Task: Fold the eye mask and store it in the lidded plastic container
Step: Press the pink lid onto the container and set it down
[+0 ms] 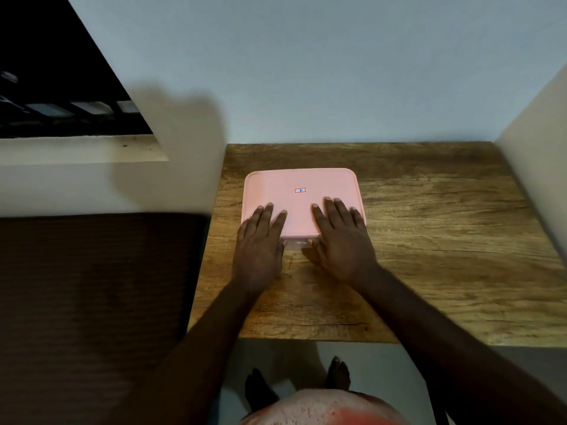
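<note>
Left hand (260, 240): fingers straight and slightly spread, lying flat on the near-left part of the pink lid (302, 179). It grips nothing, and the palm hangs over the near edge.

Right hand (340, 240): same posture, fingers extended and flat on the near-right part of the lid, with the outermost finger close to the right rim. Neither hand curls round anything. Both thumbs sit low by the container's front wall and are too blurred to tell whether they touch it.

Lidded plastic container (299, 243): only a pale strip of the front wall shows, under the lid's near edge and between the two hands. The lid sits on it and looks level. It is an opaque, matte pink rectangle with rounded corners and a shallow raised border. A small red-framed label (300, 190) sits near its centre, just beyond the fingertips. The contents are hidden under the lid, so the eye mask cannot be located.

Position: the container stands on the wooden table (429, 225), in the left half and nearer the back edge by the wall (306, 72).

Orientation: the container's sides run parallel to the table edges. The wider side appears to run left to right across the view, but wide-angle foreshortening makes the long axis uncertain.

A dark brown ribbed surface (92, 286) lies to the left of the table.
</note>
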A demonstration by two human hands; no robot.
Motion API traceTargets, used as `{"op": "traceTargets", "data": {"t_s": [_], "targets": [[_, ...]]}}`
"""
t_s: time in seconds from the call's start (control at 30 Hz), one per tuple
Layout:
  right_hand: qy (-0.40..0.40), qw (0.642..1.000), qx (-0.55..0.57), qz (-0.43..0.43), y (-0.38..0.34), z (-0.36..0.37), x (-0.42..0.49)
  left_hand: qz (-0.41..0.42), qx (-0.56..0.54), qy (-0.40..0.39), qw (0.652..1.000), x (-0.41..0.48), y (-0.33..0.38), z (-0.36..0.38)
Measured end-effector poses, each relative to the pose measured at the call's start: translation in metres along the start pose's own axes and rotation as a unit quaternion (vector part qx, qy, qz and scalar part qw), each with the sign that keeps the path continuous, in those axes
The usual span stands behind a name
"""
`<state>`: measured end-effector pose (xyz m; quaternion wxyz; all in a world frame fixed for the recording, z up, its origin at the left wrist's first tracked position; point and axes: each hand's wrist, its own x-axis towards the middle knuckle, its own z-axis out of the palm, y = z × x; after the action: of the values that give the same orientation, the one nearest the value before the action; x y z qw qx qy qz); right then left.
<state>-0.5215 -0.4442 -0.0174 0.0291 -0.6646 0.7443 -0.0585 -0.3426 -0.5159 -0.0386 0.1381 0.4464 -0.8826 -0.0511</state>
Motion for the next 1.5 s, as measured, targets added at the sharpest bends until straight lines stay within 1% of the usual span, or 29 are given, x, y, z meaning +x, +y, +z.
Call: {"op": "traceTargets", "data": {"t_s": [0.2, 0.4, 0.47, 0.73, 0.93, 1.17, 1.33, 1.5], "targets": [[-0.027, 0.999, -0.032, -0.033, 0.012, 0.001, 0.044, -0.024, 0.008, -0.011, 1.0, 0.033, -0.016, 0.003], [-0.027, 0.997, -0.025, -0.068, 0.016, 0.003, 0.097, -0.088, 0.029, 0.029, 0.995, 0.063, -0.033, 0.011], [-0.03, 0.997, -0.021, -0.07, 0.015, 0.002, 0.111, -0.091, 0.03, 0.02, 0.995, 0.077, -0.041, 0.01], [-0.038, 0.998, -0.022, -0.035, -0.005, 0.002, 0.162, -0.052, 0.046, -0.023, 0.997, 0.13, -0.088, 0.003], [-0.036, 0.999, -0.02, -0.017, -0.01, -0.001, 0.183, -0.034, 0.055, -0.04, 0.997, 0.155, -0.105, -0.001], [-0.03, 0.999, -0.014, -0.006, -0.012, -0.001, 0.196, -0.027, 0.077, -0.037, 0.996, 0.166, -0.109, -0.001], [-0.027, 0.999, -0.021, -0.01, -0.01, 0.0, 0.197, -0.024, 0.065, -0.028, 0.997, 0.166, -0.111, 0.001], [-0.027, 0.999, -0.023, -0.012, -0.009, 0.003, 0.199, -0.005, 0.046, -0.011, 0.999, 0.167, -0.119, 0.003]]}}
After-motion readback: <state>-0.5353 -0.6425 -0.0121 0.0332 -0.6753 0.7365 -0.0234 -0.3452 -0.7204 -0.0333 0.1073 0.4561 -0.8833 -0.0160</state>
